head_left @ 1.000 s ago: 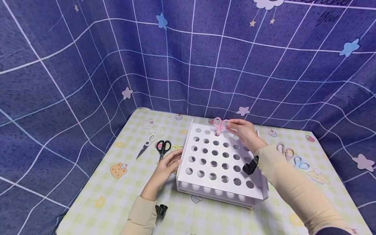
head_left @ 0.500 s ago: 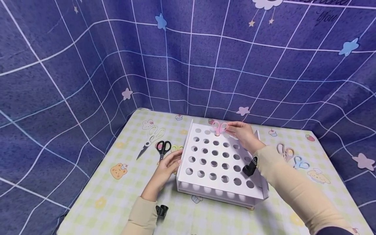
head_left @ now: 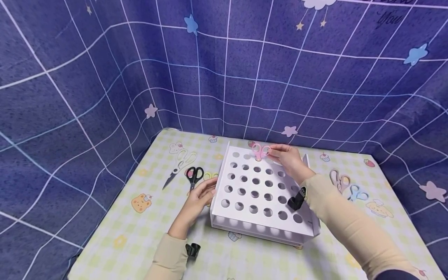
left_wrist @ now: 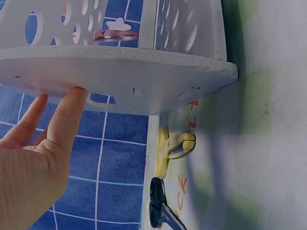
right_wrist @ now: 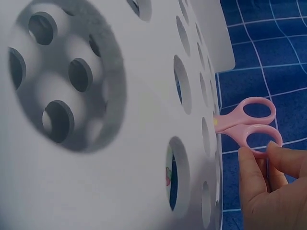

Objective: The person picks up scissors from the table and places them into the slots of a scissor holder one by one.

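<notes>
Sinking lower at the far edge of the white rack (head_left: 247, 200), the pink scissors (head_left: 259, 155), pinched by the right hand (head_left: 289, 158), look nearly seated; the left hand (head_left: 198, 199), fingers extended, touches its left edge.

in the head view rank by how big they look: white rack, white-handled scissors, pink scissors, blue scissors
1. white rack
2. white-handled scissors
Unranked: pink scissors and blue scissors; their visible parts look alike.

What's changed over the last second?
The pink scissors sank slightly deeper into their hole in the white rack, the right hand lowering with them. Nothing newly gripped or released. Unchanged: left hand against the rack's side, black scissors on the table.
</notes>
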The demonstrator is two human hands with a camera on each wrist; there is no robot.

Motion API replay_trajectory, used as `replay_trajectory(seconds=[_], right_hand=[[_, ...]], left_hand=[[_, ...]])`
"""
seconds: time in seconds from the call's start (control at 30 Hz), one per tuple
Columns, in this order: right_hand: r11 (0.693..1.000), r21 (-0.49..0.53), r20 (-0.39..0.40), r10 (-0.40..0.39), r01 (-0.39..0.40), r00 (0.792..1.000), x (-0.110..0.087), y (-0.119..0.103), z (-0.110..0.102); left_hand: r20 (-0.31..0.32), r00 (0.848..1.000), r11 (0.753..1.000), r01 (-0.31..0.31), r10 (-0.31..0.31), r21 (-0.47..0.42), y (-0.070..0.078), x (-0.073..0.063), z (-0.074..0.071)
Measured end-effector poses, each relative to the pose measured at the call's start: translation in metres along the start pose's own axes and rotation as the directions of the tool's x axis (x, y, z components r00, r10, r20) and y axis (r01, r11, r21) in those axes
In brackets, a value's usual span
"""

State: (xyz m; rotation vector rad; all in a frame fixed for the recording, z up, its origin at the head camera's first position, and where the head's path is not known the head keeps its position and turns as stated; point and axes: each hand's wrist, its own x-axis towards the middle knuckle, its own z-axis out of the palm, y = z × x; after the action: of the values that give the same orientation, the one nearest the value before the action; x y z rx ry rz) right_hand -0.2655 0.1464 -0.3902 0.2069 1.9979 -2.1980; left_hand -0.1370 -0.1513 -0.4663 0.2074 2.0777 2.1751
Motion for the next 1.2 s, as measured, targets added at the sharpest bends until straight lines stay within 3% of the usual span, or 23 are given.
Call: replay_trajectory(seconds=[0.7,1.2], right_hand=[[0.998,0.025,-0.041,-0.053,0.054,0.998,0.0027,0.0019,0.0043],[0.997,0.04,-0.02,-0.066,0.067,0.998,0.0008,0.0064,0.0038]], left_hand=[[0.011,1.0,1.0,-0.001,0.001,-0.018,-0.0005,0.0011,-0.0016],[0.012,1.0,1.0,-0.005,0.005,-0.011,-0.0017,0.0013,-0.0008]])
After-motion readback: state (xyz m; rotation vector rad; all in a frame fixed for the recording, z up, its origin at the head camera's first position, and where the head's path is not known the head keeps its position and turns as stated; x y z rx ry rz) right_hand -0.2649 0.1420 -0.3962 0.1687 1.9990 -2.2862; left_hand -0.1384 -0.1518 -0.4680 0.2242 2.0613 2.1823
